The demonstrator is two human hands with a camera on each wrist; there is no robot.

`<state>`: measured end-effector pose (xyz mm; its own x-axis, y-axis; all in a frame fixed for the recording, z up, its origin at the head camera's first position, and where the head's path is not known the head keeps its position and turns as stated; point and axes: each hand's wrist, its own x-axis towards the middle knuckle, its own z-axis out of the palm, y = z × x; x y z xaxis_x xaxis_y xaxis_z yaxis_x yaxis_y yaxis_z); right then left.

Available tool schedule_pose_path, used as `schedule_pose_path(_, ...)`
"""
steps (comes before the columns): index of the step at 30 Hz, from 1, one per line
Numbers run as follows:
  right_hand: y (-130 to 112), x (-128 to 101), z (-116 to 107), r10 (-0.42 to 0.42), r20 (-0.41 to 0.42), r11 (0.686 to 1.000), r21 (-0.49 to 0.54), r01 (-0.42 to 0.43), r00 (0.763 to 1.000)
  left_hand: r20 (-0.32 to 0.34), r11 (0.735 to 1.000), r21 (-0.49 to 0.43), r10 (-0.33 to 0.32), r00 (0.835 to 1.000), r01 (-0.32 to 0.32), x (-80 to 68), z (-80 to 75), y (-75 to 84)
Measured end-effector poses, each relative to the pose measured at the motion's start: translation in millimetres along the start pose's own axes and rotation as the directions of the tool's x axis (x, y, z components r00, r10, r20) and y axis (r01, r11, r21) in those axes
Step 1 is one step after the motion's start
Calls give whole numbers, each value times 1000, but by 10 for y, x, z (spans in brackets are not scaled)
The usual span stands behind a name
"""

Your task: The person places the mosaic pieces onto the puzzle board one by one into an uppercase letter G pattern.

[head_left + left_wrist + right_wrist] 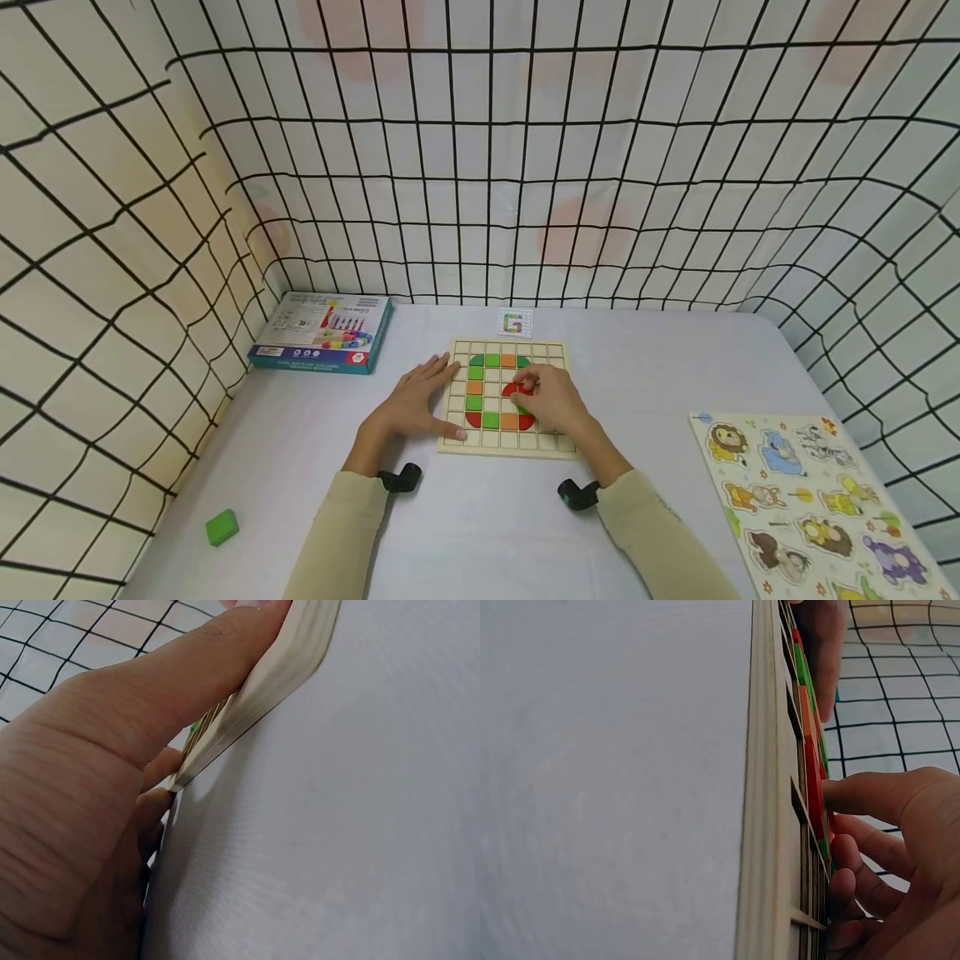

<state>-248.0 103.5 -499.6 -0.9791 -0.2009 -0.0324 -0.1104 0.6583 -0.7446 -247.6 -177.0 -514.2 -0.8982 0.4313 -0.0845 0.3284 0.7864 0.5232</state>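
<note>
A wooden grid board [506,446] lies on the table with green, orange and red tiles set in its squares, several of them with a rounded corner. My left hand [412,402] rests along the board's left edge, fingers spread, with the thumb on the near left corner. In the left wrist view the thumb [172,667] lies over the board's rim. Over the right part of the pattern, my right hand [553,398] pinches a red tile [512,389] with thumb and fingertips, low at the board. Part of the tiles is hidden beneath this hand.
A small pattern card [515,322] lies just beyond the board. At the back left is a boxed set [322,332]; a green block [222,527] sits front left. An animal puzzle board [810,500] lies at right. Black netting [487,167] surrounds the table.
</note>
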Motion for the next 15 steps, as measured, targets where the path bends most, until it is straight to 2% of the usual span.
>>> schedule_pose_path(8, 2, -12, 2, 11, -1, 1000, -6, -11, 1000, 9, 1000, 0, -9, 1000, 9, 11, 4, -2)
schedule_pose_path(15, 50, -26, -18, -33, 7, 999, 23, 33, 999, 12, 1000, 16, -14, 1000, 14, 19, 13, -18)
